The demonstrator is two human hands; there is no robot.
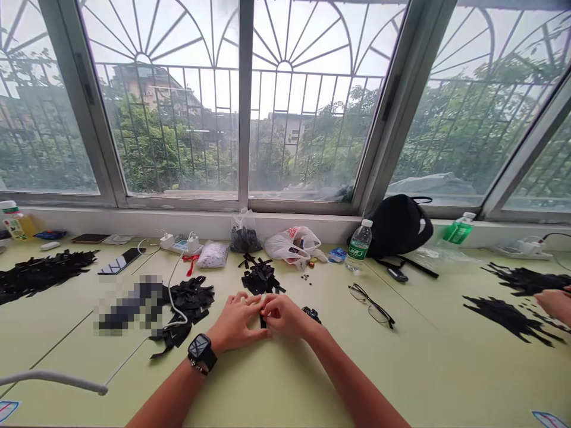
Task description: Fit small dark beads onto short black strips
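Note:
Both hands meet over the table in the middle of the head view, at a short black fabric strip [263, 321]. My left hand [235, 321], with a watch [202, 353] on its wrist, grips the strip between thumb and fingers. From the other side my right hand [282, 315] pinches the strip's upper part, its fingers hiding most of it. Just beyond the fingers lies a pile of black strips [261, 277]. A heap of small shiny black pieces [311, 314] sits behind my right wrist. Another pile of black strips [190, 300] spreads left of my left hand.
A white cable [176, 291] runs across the left pile from a power strip [181, 244]. Eyeglasses [372, 306], a water bottle [358, 245] and a black bag [397, 229] are right of centre. Another person's hand [555, 304] works beside black strips [513, 318] at far right.

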